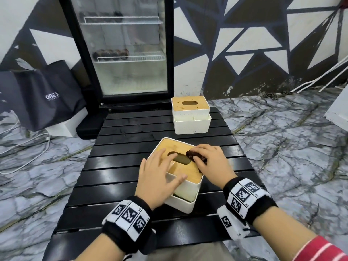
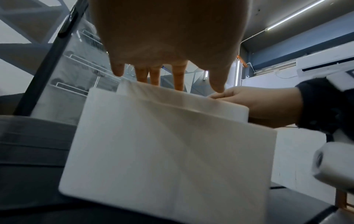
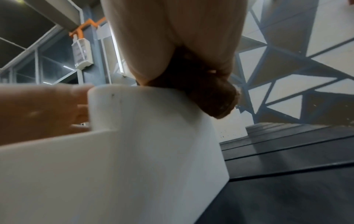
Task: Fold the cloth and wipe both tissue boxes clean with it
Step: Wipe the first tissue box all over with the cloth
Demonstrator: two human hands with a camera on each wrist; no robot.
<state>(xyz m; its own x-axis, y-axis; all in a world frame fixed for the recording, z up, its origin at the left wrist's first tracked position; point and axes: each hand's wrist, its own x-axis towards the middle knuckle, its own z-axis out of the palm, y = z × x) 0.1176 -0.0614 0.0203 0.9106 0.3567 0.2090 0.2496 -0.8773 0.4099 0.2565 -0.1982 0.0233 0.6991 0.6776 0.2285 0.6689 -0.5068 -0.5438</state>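
The near tissue box has a white body and a pale wood-coloured lid, as does the far tissue box, whose white side shows small dark specks. The cloth is dark brown, the slatted table glossy black, and the floor grey-white marble with dark veins. The wall carries white and dark brown triangles outlined in navy.

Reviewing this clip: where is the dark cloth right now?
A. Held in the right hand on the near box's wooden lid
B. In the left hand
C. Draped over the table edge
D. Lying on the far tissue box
A: the right hand grips the dark cloth against the near tissue box lid.
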